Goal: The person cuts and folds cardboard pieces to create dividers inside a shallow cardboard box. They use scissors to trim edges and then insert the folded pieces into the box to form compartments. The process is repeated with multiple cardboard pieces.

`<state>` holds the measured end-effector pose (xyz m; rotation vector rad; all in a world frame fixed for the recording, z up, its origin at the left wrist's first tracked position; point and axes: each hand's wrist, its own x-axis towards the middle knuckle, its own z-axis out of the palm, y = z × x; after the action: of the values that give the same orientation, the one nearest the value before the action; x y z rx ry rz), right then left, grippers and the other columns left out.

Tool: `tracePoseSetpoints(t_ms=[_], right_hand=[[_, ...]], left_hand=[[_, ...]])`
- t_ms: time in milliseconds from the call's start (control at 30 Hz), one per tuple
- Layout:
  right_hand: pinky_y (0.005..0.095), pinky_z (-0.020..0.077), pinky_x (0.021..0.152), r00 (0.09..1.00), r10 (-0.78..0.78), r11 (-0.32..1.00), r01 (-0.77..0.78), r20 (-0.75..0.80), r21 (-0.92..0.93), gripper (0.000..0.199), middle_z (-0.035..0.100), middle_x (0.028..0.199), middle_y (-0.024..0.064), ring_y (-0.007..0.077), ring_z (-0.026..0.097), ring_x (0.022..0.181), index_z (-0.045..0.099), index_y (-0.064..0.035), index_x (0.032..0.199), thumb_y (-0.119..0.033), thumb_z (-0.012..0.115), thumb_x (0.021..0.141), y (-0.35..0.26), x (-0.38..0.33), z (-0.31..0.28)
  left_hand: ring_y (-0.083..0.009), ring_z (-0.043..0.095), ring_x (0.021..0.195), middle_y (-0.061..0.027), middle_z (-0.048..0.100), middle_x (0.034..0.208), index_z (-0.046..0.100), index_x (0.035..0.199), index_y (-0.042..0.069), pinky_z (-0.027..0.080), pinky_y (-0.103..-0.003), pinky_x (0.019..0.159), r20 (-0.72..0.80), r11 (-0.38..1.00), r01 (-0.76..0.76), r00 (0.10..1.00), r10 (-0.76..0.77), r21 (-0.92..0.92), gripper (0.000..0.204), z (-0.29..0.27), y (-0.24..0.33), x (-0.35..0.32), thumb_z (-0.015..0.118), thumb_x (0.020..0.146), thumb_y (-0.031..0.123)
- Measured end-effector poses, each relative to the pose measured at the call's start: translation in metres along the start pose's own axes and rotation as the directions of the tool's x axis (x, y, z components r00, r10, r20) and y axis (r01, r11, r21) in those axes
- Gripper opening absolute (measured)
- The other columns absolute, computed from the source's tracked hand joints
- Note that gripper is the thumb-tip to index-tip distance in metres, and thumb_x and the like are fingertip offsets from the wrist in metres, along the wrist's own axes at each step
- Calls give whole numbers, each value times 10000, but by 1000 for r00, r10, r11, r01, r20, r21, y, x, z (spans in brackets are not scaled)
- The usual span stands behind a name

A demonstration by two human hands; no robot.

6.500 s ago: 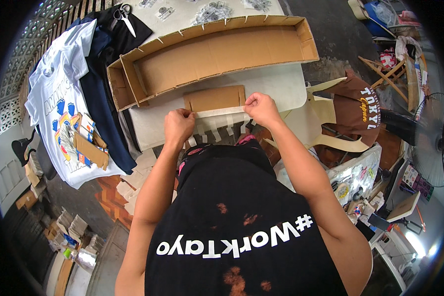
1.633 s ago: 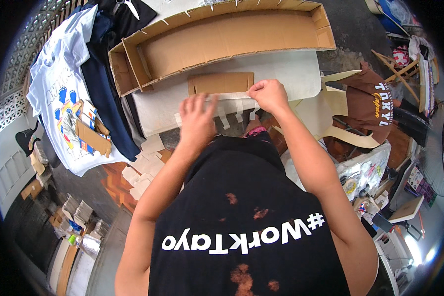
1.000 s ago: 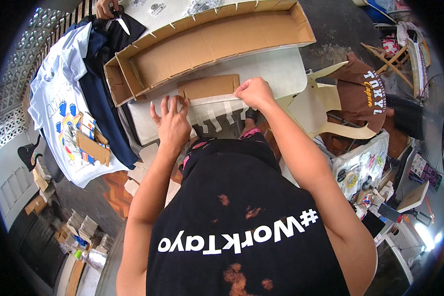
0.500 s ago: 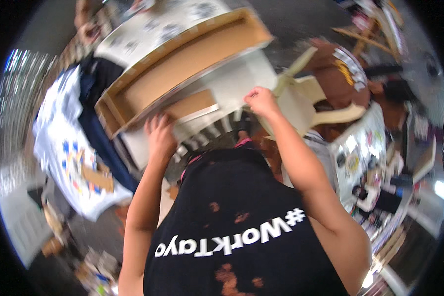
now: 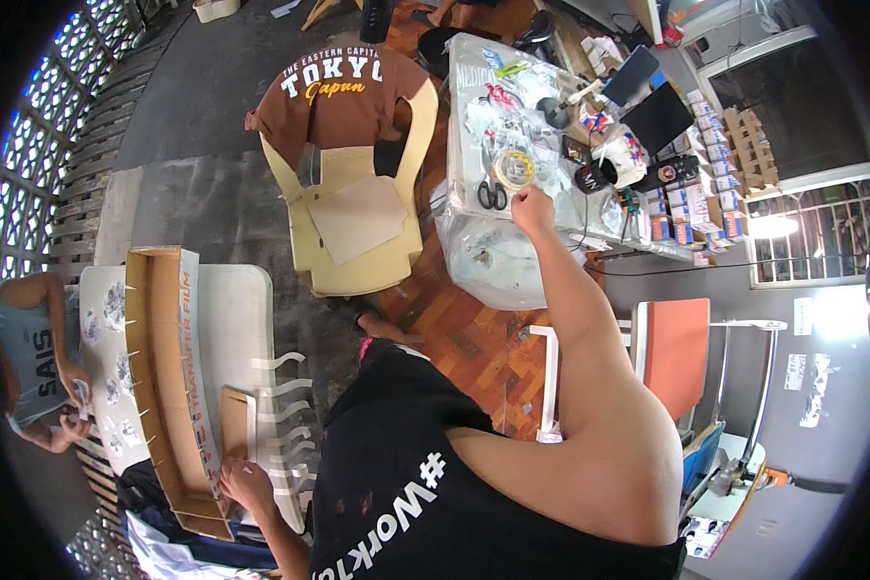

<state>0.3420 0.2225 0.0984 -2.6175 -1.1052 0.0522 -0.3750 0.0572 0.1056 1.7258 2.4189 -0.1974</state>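
My right hand (image 5: 534, 211) reaches out over the table at the upper right, its fingers curled closed. Just beyond it lies a yellowish roll of tape (image 5: 514, 169), and dark-handled scissors (image 5: 493, 195) lie to its left. Whether the fingers hold anything is hidden. My left hand (image 5: 247, 483) rests low at the left, by the near end of a long open cardboard box (image 5: 168, 377), with its fingers partly extended and nothing seen in them. A small flat cardboard piece (image 5: 236, 422) lies beside the box, just ahead of that hand.
The box stands on a white table (image 5: 234, 329). A cream plastic chair (image 5: 362, 266) holds a cardboard sheet (image 5: 358, 218) and a brown shirt (image 5: 333, 101). At far left, a co-worker's hands (image 5: 71, 411) are busy. Monitors (image 5: 659, 118) and small boxes (image 5: 681, 208) crowd the right table.
My view has turned right, toward the cluttered table. My right hand has moved from near the box to beside the tape roll. My left hand stays by the box.
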Motion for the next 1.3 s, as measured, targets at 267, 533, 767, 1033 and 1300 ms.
tracePoseSetpoints(t_ms=[267,533,767,1033,1300], right_hand=[[523,509,804,977,-114,977,143,182,-158,330,691,965,283,423,680,933,709,28,936,-269,647,806,-19,24,66],[275,494,725,499,-382,597,-510,778,620,607,613,1087,58,128,591,881,498,-133,1387,0,650,815,-65,-50,15],[304,499,870,-331,-543,828,-360,771,429,603,666,1065,59,150,636,979,509,-57,1350,68,665,781,-176,-290,25],[265,498,804,-316,-680,706,-41,661,707,520,653,933,36,105,622,907,527,-13,1289,-18,710,802,-213,-332,28],[219,421,605,-306,-770,575,47,560,817,527,561,782,-23,46,482,665,622,-9,1195,-249,844,781,-258,-334,-31]], left_hand=[[-355,590,1021,-173,647,989,646,877,55,446,-471,876,-127,978,-198,974,190,-59,138,34,-40,22,541,818,121],[-332,590,1090,-121,660,1110,689,1017,55,422,-460,972,-322,901,-76,944,-74,-428,201,6,16,-1,625,827,71],[-324,472,1266,-126,553,1318,481,1397,102,342,-511,1078,-221,953,30,970,-101,-301,578,19,40,28,681,860,180],[-349,577,1140,-180,613,1193,656,1166,59,451,-450,967,2,768,172,976,-217,-617,324,-11,14,34,682,878,202],[-225,685,888,-204,721,998,667,1151,-38,508,-330,846,10,632,114,986,-166,-767,306,-130,-17,-5,654,910,151]])
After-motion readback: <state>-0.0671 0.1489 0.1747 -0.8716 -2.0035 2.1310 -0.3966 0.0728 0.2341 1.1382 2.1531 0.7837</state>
